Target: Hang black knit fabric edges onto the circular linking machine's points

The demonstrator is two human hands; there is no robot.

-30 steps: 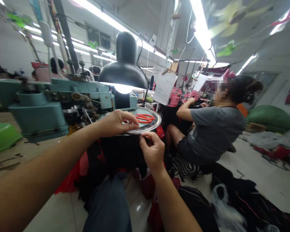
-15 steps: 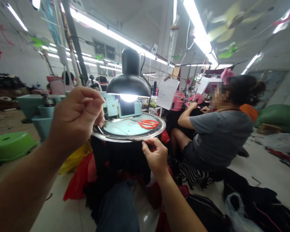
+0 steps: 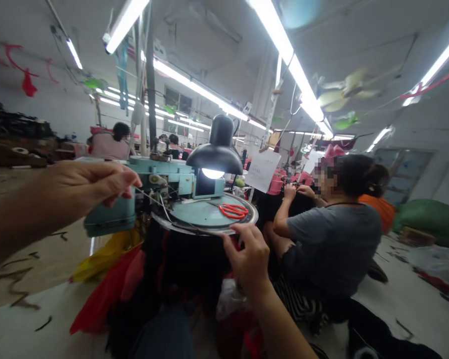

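Thread (image 3: 148,197), one thin pale strand, runs from the left hand (image 3: 93,183) down toward a round plate (image 3: 205,215), passing in front of a teal machine (image 3: 164,179). The left hand is closed to a pinch, with thumb and first finger pressed together on the strand and the other fingers curled in. The right hand (image 3: 246,260) grips the plate's metal rim (image 3: 194,230) at its near edge, with fingers curled over it.

The two hands are well apart, on either side of the plate. The plate, one only, has a teal top and sits at the front of the machine, under one black desk lamp (image 3: 217,152), which is lit. One pair of scissors (image 3: 233,211) with red handles lies on the plate, just above the right hand. Dark cloth (image 3: 187,269) hangs below the plate, with one red bag (image 3: 105,294) and one yellow bag (image 3: 105,257) to its left.

One sheet of paper (image 3: 262,170) hangs just right of the lamp. One co-worker (image 3: 333,244) in a grey shirt sits to the right, both hands (image 3: 295,190) raised at another work station. One green sack (image 3: 430,222) lies by the far wall.
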